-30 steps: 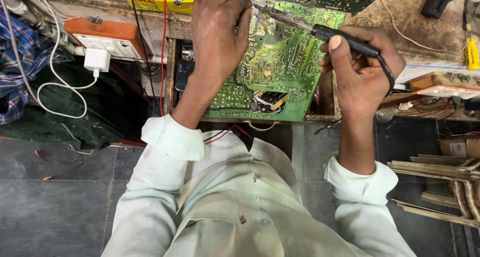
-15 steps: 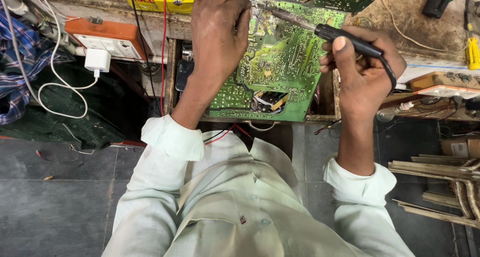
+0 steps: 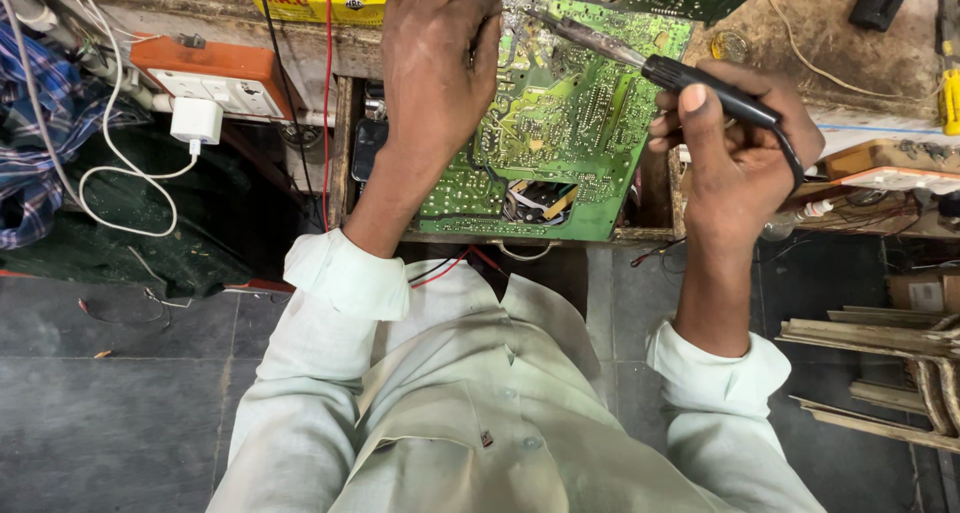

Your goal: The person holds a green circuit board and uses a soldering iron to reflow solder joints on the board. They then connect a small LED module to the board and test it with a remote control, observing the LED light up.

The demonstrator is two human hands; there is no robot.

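Two hands: left pressing the green circuit board, right gripping a soldering iron.

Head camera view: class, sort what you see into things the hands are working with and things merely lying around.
In use:
- green printed circuit board, under the left hand
- black-handled soldering iron, gripped by the right hand, tip on the board

Lying about:
- orange-and-white socket box
- white plug-in charger
- yellow box
- wooden strips

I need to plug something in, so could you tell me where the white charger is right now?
In the head view, the white charger is at upper left, plugged into the orange socket board, left of the left hand.
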